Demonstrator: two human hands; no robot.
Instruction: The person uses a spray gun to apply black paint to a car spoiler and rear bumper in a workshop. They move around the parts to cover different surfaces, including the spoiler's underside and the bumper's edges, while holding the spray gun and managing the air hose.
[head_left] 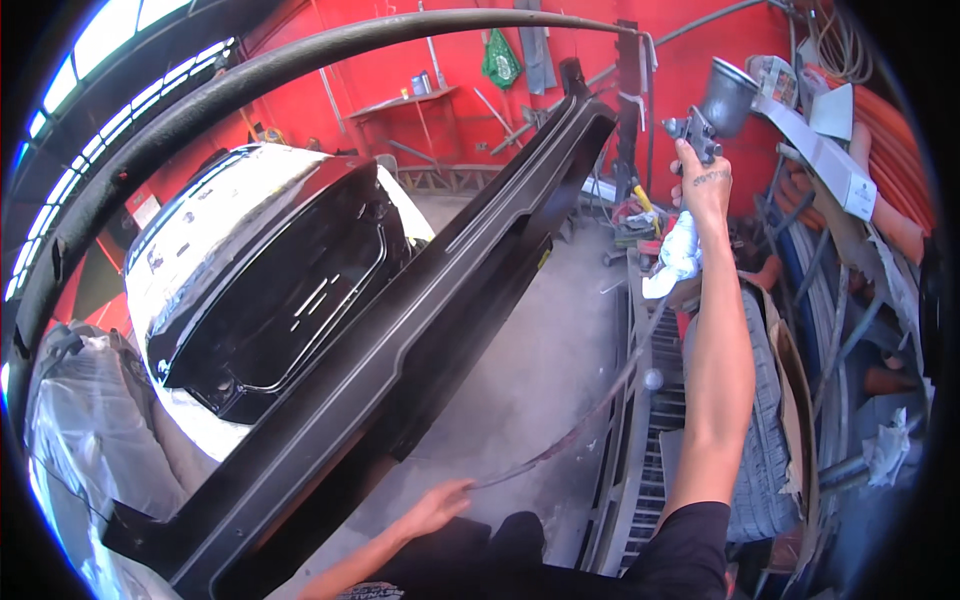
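My right hand (705, 180) is raised at the upper right and closed round the handle of a spray gun (692, 132). The gun has a grey paint cup (728, 98) on top, and its nozzle points left. Just below this hand hangs a crumpled white cloth (680, 248); what holds it there I cannot make out. Low in the middle, my left hand (440, 505) is closed on a thin dark air hose (540, 458), which curves up to the right toward the cloth. Left of both hands, a long dark, ridged vehicle panel (400, 335) runs diagonally, apart from the gun.
A black curved pipe (300, 50) arches over the panel. Behind it is a black car trunk lid (290, 310) among white coverings. To my right stand a slatted metal rack (655, 400), a tyre (755, 430) and piled parts. A shelf (405, 100) hangs on the red wall.
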